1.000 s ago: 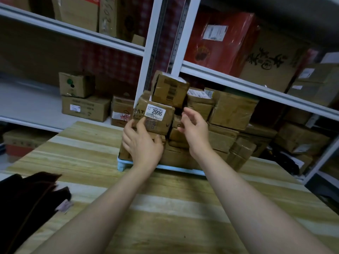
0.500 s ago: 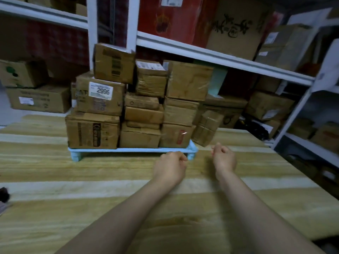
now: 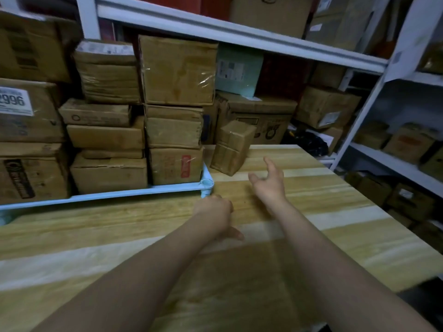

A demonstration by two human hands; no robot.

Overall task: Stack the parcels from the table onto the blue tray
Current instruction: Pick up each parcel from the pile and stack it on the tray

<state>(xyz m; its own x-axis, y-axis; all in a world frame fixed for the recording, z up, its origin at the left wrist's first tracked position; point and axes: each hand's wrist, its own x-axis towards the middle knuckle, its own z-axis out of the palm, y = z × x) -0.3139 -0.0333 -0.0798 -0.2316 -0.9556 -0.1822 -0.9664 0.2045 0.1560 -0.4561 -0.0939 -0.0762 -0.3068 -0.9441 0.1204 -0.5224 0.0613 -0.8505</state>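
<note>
The blue tray lies on the wooden table at the left, piled with several brown parcels in stacked columns; one at the far left carries a label reading 2996. A small brown parcel stands tilted on the table just right of the tray's corner. My right hand hovers open a little in front of that parcel, fingers spread toward it, not touching. My left hand hangs above the table near the tray's corner, fingers loosely curled, holding nothing.
White metal shelving rises behind the table and along the right side, packed with more brown boxes, a pale green box and red cartons. The table's right edge drops off toward lower shelves of boxes.
The view has swung right and closer to the tray. Both hands left the 2996 parcel on the stack. My right hand has opened and reached toward the small tilted parcel.
</note>
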